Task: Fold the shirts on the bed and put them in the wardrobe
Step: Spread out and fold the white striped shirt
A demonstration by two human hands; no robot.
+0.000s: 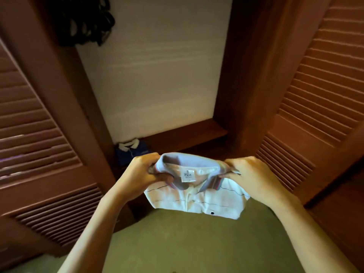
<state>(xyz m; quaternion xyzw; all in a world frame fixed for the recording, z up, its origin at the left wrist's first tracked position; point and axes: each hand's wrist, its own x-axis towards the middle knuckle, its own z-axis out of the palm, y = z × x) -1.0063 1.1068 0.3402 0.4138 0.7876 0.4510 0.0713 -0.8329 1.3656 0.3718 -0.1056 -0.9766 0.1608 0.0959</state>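
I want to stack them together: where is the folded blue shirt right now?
In the head view the blue shirt lies in the back left corner of the wardrobe, just beyond the left hand gripping the white polo shirt.

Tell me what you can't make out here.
Head view only.
Blue folded shirt: near part hidden behind the left hand.
Dark hanging garment: cut off by the top edge, blurred.
White polo shirt: label's lower print too small; right shoulder covered by the right hand.

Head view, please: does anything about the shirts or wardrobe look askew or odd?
Nothing stands out: the left hand and right hand hold the folded white shirt; a folded blue shirt lies in the wardrobe.
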